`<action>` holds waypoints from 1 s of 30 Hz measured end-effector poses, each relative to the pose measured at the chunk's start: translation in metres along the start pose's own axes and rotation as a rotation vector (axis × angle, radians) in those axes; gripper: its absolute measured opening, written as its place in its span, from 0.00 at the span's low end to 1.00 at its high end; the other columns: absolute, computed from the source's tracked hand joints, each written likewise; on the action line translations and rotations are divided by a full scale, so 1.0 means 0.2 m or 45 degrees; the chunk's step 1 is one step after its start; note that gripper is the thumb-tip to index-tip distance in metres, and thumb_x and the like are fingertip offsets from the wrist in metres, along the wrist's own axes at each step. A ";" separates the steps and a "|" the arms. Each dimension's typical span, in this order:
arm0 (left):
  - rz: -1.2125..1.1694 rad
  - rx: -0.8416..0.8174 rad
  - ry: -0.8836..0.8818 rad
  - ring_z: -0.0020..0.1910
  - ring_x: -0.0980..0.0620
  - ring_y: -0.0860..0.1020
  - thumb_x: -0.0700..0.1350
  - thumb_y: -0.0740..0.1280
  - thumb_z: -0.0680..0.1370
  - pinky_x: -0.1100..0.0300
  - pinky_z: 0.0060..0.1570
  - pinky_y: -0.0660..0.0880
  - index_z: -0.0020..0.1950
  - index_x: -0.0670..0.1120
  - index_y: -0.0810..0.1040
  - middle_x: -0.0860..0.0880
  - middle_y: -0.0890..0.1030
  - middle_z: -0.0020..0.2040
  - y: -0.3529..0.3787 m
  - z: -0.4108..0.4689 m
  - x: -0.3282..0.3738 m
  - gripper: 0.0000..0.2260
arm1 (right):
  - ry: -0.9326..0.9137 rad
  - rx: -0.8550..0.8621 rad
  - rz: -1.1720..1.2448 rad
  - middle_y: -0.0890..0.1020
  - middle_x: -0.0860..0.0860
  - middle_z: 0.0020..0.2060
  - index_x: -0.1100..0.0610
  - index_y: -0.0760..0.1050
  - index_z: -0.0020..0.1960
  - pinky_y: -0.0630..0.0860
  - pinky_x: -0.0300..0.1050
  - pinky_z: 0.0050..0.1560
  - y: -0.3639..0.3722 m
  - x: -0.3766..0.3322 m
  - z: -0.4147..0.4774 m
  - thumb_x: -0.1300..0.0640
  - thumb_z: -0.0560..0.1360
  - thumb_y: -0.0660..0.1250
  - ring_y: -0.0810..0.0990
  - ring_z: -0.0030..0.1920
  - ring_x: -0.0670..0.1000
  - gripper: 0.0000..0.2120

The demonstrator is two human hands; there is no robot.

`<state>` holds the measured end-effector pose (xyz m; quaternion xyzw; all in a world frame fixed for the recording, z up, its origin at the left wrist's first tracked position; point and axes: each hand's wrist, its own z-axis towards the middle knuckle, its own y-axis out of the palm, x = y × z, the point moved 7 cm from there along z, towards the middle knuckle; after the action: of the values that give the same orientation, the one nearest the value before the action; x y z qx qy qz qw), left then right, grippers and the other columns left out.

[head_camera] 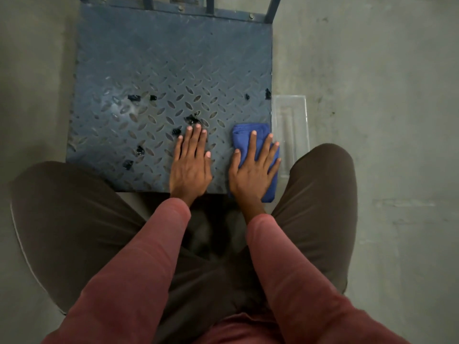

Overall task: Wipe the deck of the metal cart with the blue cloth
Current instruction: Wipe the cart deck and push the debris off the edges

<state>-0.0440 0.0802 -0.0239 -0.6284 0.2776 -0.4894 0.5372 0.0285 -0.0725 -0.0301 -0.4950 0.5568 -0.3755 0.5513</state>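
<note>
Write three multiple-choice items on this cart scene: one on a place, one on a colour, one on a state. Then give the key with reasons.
1. Where does the folded blue cloth lie on the grey diamond-plate metal cart deck?
A. far left corner
B. near right corner
C. centre

2. What colour are the small glossy bits scattered on the deck?
A. black
B. white
C. yellow

3. How is the right hand set?
A. closed in a fist
B. lifted off the deck
C. flat, fingers spread, on the cloth

Key: 1 B, the cloth overhangs the near edge beside the clear plastic tray. 2 A, each bit shows dark and shiny. 3 C, the palm presses the cloth; the left hand lies flat on bare deck.
</note>
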 end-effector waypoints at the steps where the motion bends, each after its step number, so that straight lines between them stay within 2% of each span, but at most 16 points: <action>1: -0.019 0.012 0.005 0.84 0.45 0.53 0.46 0.53 0.87 0.42 0.81 0.55 0.83 0.40 0.58 0.43 0.57 0.85 0.00 0.00 0.00 0.25 | -0.004 0.010 -0.008 0.47 0.55 0.82 0.46 0.46 0.83 0.48 0.65 0.78 0.00 -0.03 0.01 0.39 0.84 0.50 0.43 0.82 0.58 0.30; 4: -0.121 0.073 0.025 0.84 0.45 0.55 0.41 0.55 0.84 0.41 0.80 0.57 0.82 0.39 0.61 0.42 0.59 0.84 0.00 -0.01 -0.03 0.25 | -0.152 0.006 -0.025 0.46 0.54 0.83 0.48 0.46 0.83 0.47 0.65 0.78 0.02 -0.12 -0.02 0.40 0.85 0.48 0.42 0.82 0.56 0.30; 7: -0.268 0.108 0.029 0.84 0.43 0.57 0.36 0.63 0.79 0.40 0.80 0.57 0.81 0.39 0.64 0.42 0.62 0.83 0.00 -0.04 -0.06 0.29 | -0.372 -0.069 0.003 0.46 0.53 0.83 0.48 0.46 0.83 0.48 0.63 0.79 0.03 -0.15 -0.20 0.41 0.85 0.48 0.42 0.82 0.56 0.29; 8: -0.289 0.110 0.020 0.84 0.43 0.57 0.35 0.64 0.78 0.41 0.81 0.57 0.81 0.39 0.64 0.42 0.62 0.83 -0.01 -0.05 -0.06 0.30 | -0.367 -0.083 0.003 0.46 0.53 0.83 0.48 0.46 0.83 0.48 0.62 0.79 0.03 -0.13 -0.26 0.41 0.85 0.49 0.42 0.82 0.56 0.29; 11: -0.270 0.065 -0.008 0.84 0.44 0.55 0.35 0.56 0.75 0.43 0.82 0.55 0.82 0.40 0.63 0.43 0.61 0.83 -0.03 -0.04 -0.05 0.33 | -0.180 -0.060 0.013 0.49 0.55 0.82 0.47 0.48 0.83 0.49 0.63 0.79 0.02 -0.03 -0.27 0.41 0.85 0.50 0.45 0.82 0.57 0.29; 15: -0.209 0.008 -0.016 0.84 0.44 0.54 0.37 0.54 0.75 0.42 0.81 0.56 0.83 0.40 0.60 0.43 0.59 0.84 -0.02 -0.04 -0.04 0.33 | 0.054 -0.067 0.101 0.49 0.57 0.82 0.47 0.48 0.83 0.49 0.68 0.78 -0.01 0.11 0.04 0.41 0.84 0.49 0.46 0.82 0.60 0.30; 18: -0.235 0.041 -0.052 0.84 0.44 0.56 0.38 0.52 0.78 0.44 0.81 0.57 0.81 0.39 0.63 0.42 0.61 0.83 -0.03 -0.04 -0.04 0.30 | 0.095 -0.037 0.118 0.50 0.58 0.82 0.49 0.47 0.83 0.52 0.70 0.76 -0.01 0.10 0.24 0.41 0.83 0.48 0.47 0.82 0.61 0.31; 20: -0.268 0.079 -0.060 0.83 0.43 0.57 0.35 0.54 0.79 0.43 0.80 0.60 0.80 0.39 0.65 0.42 0.63 0.82 -0.04 -0.04 -0.04 0.27 | 0.073 0.018 0.060 0.51 0.58 0.82 0.50 0.48 0.83 0.53 0.69 0.76 -0.01 0.03 0.27 0.41 0.84 0.48 0.48 0.82 0.60 0.31; 22: -0.311 0.131 -0.083 0.83 0.43 0.59 0.33 0.57 0.81 0.42 0.78 0.62 0.79 0.38 0.67 0.41 0.65 0.81 -0.05 -0.04 -0.05 0.25 | -0.019 0.045 -0.022 0.51 0.57 0.82 0.51 0.49 0.83 0.51 0.67 0.77 -0.01 -0.06 0.23 0.42 0.84 0.48 0.48 0.82 0.59 0.30; 26: -0.413 0.217 -0.116 0.81 0.42 0.64 0.34 0.56 0.81 0.41 0.77 0.65 0.77 0.36 0.69 0.39 0.68 0.79 -0.06 -0.04 -0.06 0.23 | -0.390 -0.098 -0.058 0.47 0.55 0.82 0.52 0.46 0.83 0.47 0.65 0.79 0.04 -0.23 0.00 0.42 0.85 0.47 0.44 0.82 0.57 0.30; 30: -0.402 0.231 -0.083 0.80 0.40 0.66 0.36 0.61 0.81 0.41 0.77 0.65 0.76 0.36 0.70 0.39 0.70 0.78 -0.05 -0.05 -0.07 0.22 | -0.633 -0.271 -0.054 0.48 0.53 0.83 0.49 0.48 0.83 0.49 0.62 0.79 0.02 -0.11 -0.30 0.43 0.85 0.52 0.44 0.82 0.55 0.30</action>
<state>-0.0601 0.0909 -0.0189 -0.6286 0.1125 -0.5700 0.5170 -0.0336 -0.0580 -0.0223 -0.6388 0.4302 -0.1933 0.6079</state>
